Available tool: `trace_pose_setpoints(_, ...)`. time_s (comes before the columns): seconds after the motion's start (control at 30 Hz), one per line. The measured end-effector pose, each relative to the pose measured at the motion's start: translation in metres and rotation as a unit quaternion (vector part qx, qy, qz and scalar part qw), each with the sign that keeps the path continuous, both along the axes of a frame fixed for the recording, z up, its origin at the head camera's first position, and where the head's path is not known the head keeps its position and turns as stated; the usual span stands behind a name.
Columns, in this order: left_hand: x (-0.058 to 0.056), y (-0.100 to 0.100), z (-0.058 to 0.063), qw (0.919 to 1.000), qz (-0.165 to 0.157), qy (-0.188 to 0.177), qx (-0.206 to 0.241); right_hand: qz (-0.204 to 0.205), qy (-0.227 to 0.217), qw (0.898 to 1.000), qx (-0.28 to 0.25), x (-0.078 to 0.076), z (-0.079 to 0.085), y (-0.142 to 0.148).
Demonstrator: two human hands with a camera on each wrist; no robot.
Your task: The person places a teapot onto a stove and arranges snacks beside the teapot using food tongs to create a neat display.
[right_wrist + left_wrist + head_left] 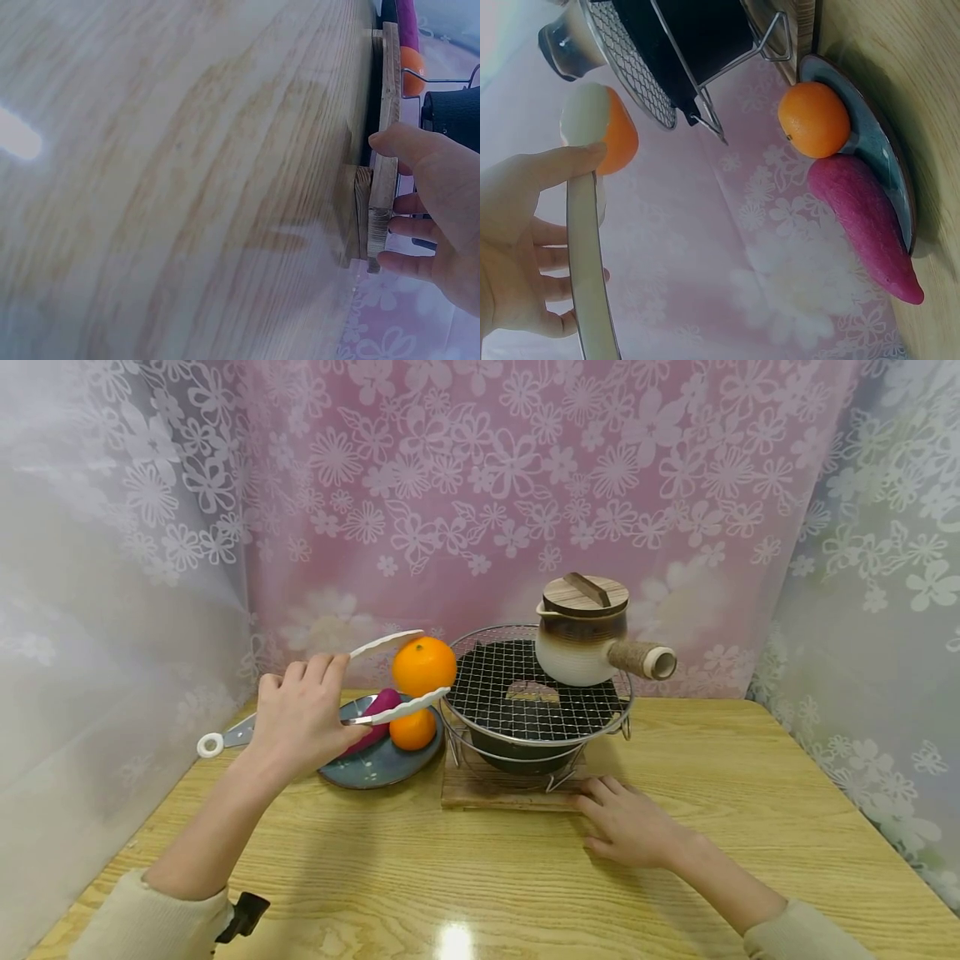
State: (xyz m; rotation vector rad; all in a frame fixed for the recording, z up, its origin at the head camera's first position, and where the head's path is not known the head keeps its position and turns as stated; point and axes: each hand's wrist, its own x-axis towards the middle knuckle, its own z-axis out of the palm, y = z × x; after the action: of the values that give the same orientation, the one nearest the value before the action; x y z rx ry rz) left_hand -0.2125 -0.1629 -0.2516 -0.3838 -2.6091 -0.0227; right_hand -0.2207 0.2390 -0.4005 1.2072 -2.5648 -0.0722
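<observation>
My left hand (303, 714) grips a pair of tongs (408, 705) with white wavy tips, which pinch an orange (424, 667) in the air beside the grill's left rim. Below, a blue plate (365, 777) carries a second orange (412, 731) and a purple sweet potato (859, 217). The round tabletop grill (528, 740), topped with wire mesh, stands on a wooden board (491, 795). With thumb and fingers, my right hand (626, 822) holds the board's front right corner. In the right wrist view the thumb lies on the board's edge.
A brown-and-white teapot (573, 652) with a wooden lid and rope-wrapped side handle sits on the mesh's right half. Flowered sheets (510, 485) enclose the wooden table (420, 877) at the back and sides.
</observation>
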Motion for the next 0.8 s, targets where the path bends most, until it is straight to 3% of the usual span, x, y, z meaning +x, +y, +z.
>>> trace_pose_setpoints(0.8,0.004,0.011,0.006,0.9997,-0.021,0.012,-0.001,0.004,0.007,1.000,-0.005,0.000,0.000,0.000)
